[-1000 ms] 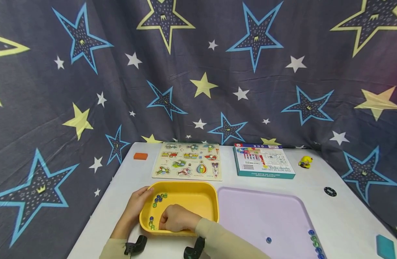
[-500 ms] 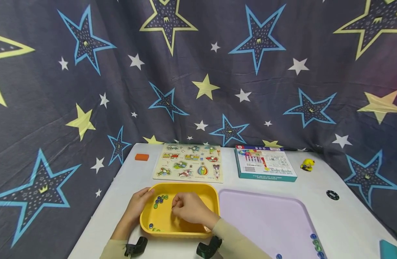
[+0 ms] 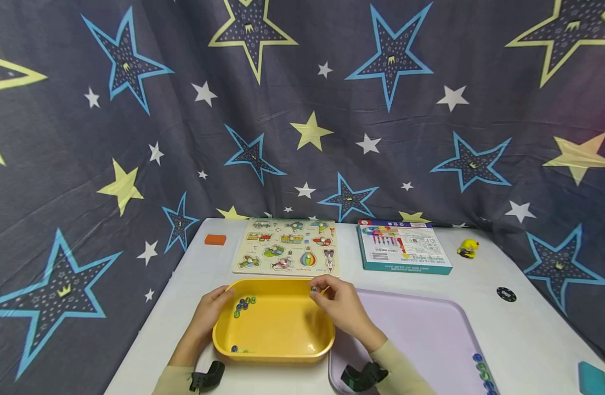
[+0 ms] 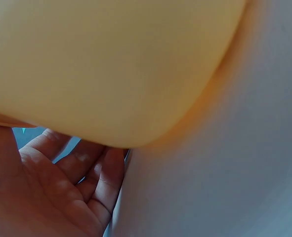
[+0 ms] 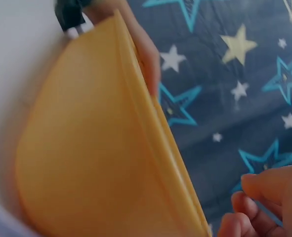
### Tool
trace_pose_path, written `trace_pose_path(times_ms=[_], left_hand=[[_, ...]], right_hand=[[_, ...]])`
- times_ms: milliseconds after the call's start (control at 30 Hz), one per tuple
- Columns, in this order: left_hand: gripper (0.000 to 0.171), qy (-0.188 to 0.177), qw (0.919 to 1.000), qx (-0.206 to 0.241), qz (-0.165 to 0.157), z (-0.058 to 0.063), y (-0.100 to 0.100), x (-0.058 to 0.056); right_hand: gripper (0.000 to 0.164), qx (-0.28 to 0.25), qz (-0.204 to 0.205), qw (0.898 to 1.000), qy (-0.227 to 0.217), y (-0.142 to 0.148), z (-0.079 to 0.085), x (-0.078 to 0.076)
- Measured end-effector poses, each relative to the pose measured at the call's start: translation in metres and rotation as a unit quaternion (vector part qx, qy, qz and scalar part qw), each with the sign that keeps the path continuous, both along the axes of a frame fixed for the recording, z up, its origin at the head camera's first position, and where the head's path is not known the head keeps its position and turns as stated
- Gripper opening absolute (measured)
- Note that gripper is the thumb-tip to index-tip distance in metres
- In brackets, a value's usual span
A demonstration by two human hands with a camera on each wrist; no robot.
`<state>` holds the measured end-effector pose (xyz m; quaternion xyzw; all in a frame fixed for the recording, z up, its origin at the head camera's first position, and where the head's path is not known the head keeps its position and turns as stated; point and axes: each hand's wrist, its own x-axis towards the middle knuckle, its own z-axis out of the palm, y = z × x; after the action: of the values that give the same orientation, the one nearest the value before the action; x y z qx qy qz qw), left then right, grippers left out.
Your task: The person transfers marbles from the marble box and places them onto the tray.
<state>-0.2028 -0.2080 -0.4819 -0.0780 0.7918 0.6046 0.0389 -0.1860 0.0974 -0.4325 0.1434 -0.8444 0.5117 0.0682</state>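
Note:
A yellow plastic bin stands at the front of the table, and my left hand grips its left rim, thumb over the edge. In the left wrist view the fingers curl beneath the bin's wall. My right hand is over the bin's right rim, pinching a small dark glass marble between thumb and fingertips. Inside the bin a cluster of blue and green marbles lies at the back left. A blue marble sits at the front left beside partly hidden green ones.
A lilac tray adjoins the bin on the right, with a row of marbles along its right edge. Behind are a wooden picture puzzle, a flat game box, an orange block, a yellow toy duck and a black disc.
My right hand has risen from the bin's front-left area and moved right, carrying the marble to the right rim. The left hand stays on the bin. Front-left marbles have shifted.

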Motion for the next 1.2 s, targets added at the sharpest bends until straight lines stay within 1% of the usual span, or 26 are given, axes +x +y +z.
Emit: trace_pose_path(times_ms=[67,133,267,400,533,633,833,1033,1200], left_hand=[[0.041,0.001,1.0000,0.001,0.001,0.000,0.000,0.000],[0.040,0.001,1.0000,0.003,0.001,-0.001,0.000,0.000],[0.041,-0.002,1.0000,0.006,0.000,-0.001,0.000,0.000],[0.040,-0.005,1.0000,0.007,0.000,-0.002,-0.001,0.000],[0.040,-0.003,0.9999,0.010,0.003,-0.002,-0.001,0.001],[0.040,-0.002,1.0000,0.008,0.002,-0.002,-0.001,0.000],[0.044,0.002,1.0000,0.005,-0.004,-0.004,-0.001,-0.002],[0.043,0.009,0.9999,0.004,-0.006,-0.004,-0.001,-0.002],[0.042,0.002,1.0000,-0.002,-0.002,-0.003,-0.001,-0.002]], right_hand=[[0.016,-0.013,-0.032,0.999,-0.004,0.012,-0.002,-0.001],[0.017,-0.012,-0.057,0.998,-0.010,0.023,-0.006,-0.001],[0.018,0.008,-0.086,0.996,-0.017,0.046,-0.019,-0.003],[0.016,0.027,-0.105,0.994,-0.026,0.064,-0.033,-0.004],[0.014,0.043,-0.123,0.991,-0.041,0.073,-0.044,-0.006],[0.013,0.067,-0.135,0.987,-0.045,0.077,-0.050,-0.007],[0.014,0.133,-0.177,0.974,-0.036,0.082,-0.056,-0.006],[0.010,0.157,-0.177,0.971,-0.038,0.084,-0.056,-0.005],[0.010,0.174,-0.166,0.970,-0.032,0.082,-0.058,-0.006]])
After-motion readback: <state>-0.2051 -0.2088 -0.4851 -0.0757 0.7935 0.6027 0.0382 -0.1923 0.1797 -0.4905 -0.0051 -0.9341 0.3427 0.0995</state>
